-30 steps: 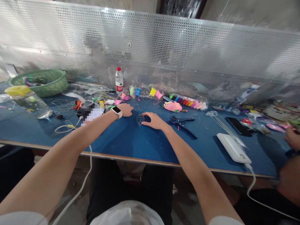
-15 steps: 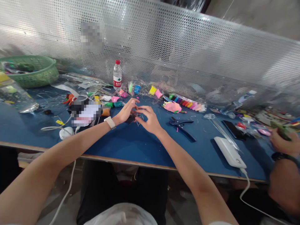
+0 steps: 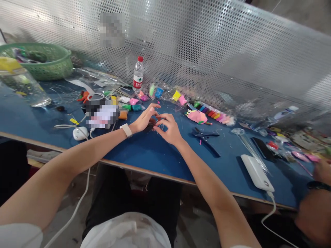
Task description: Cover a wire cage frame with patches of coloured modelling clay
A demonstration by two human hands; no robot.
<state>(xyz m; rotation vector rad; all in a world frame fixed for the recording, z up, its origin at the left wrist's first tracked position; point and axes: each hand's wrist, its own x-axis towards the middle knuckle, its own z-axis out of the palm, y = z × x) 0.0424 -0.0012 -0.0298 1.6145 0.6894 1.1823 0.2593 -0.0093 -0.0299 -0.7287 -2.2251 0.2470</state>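
My left hand (image 3: 144, 119), with a white watch (image 3: 126, 130) on its wrist, and my right hand (image 3: 168, 130) meet over the blue table (image 3: 144, 151). Between them sits a small dark object (image 3: 150, 125), cupped under my left thumb and palm while the left fingers stretch forward. My right hand's fingers curl in a pinch on a small thin wire form (image 3: 160, 124), which is mostly hidden by the fingers. Both forearms reach out from the table's near edge.
Black pliers (image 3: 207, 136) and a pink clay figure (image 3: 198, 117) lie right of my hands, with a row of coloured clay sticks (image 3: 216, 115) behind. Further off are a water bottle (image 3: 138, 74), green basket (image 3: 51, 63), white power bank (image 3: 256, 172), black phone (image 3: 261, 148) and another person's hand (image 3: 323, 170).
My left hand left the table and came in against my right. The wire form that lay on the table is now lifted between both hands, together with a dark object.
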